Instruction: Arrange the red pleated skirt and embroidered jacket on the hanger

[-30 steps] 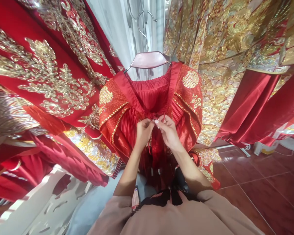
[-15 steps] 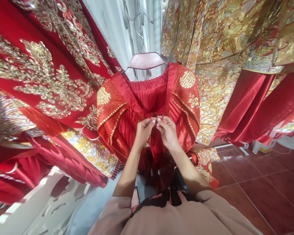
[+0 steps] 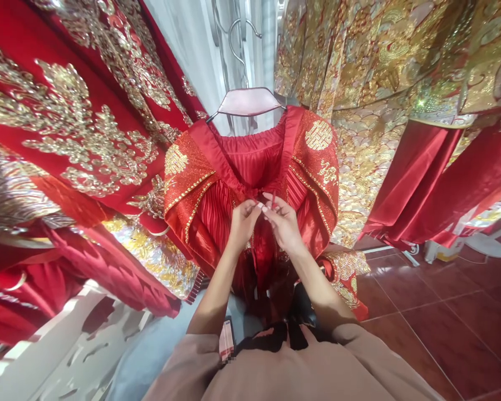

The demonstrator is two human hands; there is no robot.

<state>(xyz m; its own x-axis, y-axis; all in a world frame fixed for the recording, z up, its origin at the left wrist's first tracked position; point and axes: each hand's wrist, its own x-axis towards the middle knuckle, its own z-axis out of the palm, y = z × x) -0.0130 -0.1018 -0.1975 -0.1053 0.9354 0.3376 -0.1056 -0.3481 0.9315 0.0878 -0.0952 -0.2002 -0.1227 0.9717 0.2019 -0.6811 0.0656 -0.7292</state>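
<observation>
A red robe (image 3: 313, 167) with gold embroidery hangs in front of me on a pink hanger (image 3: 247, 102). Its front opens over a pleated red lining. Both hands meet at the thin red tie cord (image 3: 262, 195) where the two front edges join. My left hand (image 3: 242, 221) pinches the cord from the left with its fingers curled. My right hand (image 3: 283, 221) pinches it from the right, fingertips touching those of the left. The knot itself is mostly hidden by my fingers.
Red garments with heavy gold embroidery (image 3: 79, 128) hang close on the left. Gold brocade robes (image 3: 384, 72) and red satin (image 3: 438, 178) hang on the right. A red tiled floor (image 3: 438, 312) lies lower right, a white carved panel (image 3: 67, 356) lower left.
My hands stay at the tie cord and their fingertips have drawn closer together. The view has shifted slightly left.
</observation>
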